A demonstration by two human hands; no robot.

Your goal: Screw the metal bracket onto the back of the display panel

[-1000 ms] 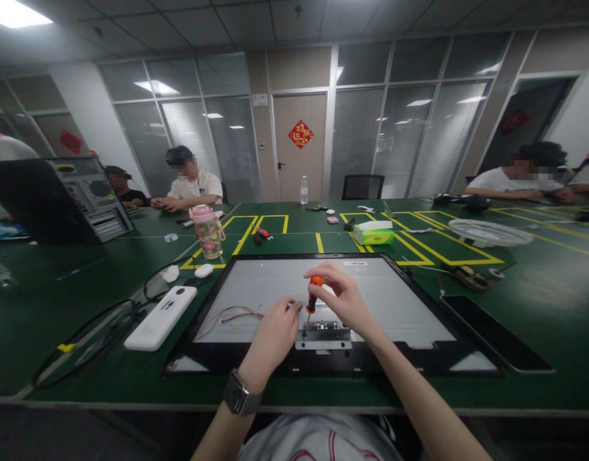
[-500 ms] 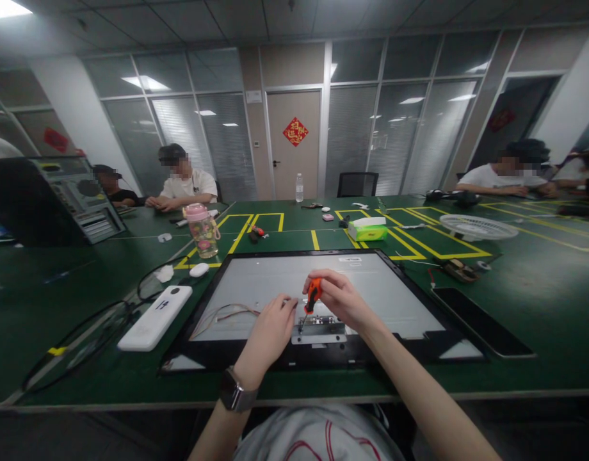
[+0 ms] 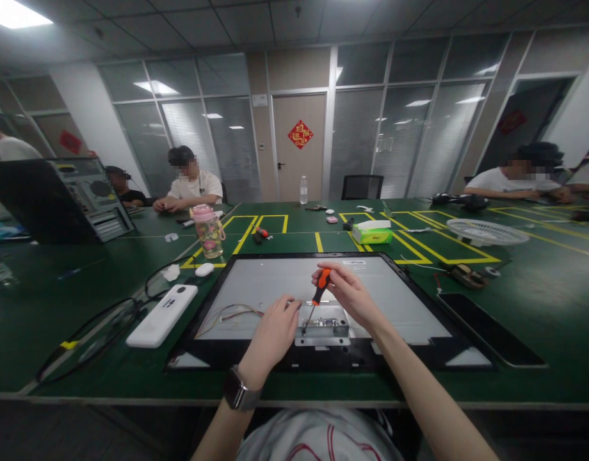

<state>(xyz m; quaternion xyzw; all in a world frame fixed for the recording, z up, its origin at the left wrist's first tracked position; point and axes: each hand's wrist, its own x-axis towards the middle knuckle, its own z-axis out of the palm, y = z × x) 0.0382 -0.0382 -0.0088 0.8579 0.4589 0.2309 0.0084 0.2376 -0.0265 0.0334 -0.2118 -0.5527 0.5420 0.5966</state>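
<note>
My right hand (image 3: 349, 291) is closed round the orange and black handle of a screwdriver (image 3: 323, 285). The screwdriver tilts, its shaft pointing down and left to the left end of a metal bracket (image 3: 326, 331). That bracket lies at the near middle of a flat display panel (image 3: 256, 282) with a grey back and black frame. At the bracket's left end, my left hand (image 3: 278, 326) has its fingers curled against the edge; the fingertips are partly hidden. Thin wires (image 3: 237, 310) lie on the panel left of that hand.
Left of the panel are a white power bank (image 3: 162, 317), a black cable (image 3: 90, 339) and a pink-lidded bottle (image 3: 208, 234). A black phone-like slab (image 3: 489, 326) lies to the right. Beyond stand a green tissue pack (image 3: 372, 232) and a white fan grille (image 3: 486, 232). Other people sit across the table.
My right hand has tipped the screwdriver's handle further right, and more of its shaft shows. My left hand stays by the bracket. The whole view has shifted slightly.
</note>
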